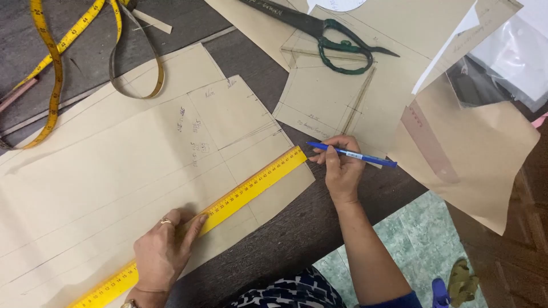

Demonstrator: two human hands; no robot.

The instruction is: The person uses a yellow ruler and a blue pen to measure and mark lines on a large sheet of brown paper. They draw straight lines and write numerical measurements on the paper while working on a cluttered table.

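My left hand (164, 248) presses flat on a long yellow ruler (251, 185) that lies slantwise across a large tan paper pattern sheet (103, 171) marked with pencil lines and notes. My right hand (342, 165) holds a blue pen (351, 154) level, just past the ruler's far end, at the sheet's right edge. A ring sits on one finger of the left hand.
Dark scissors with green handles (331, 40) rest on more tan pattern pieces (342, 97) at the top. A yellow tape measure (54, 74) curls at the upper left. A loose tan sheet (474, 165) overhangs the table's right edge above a green floor (411, 239).
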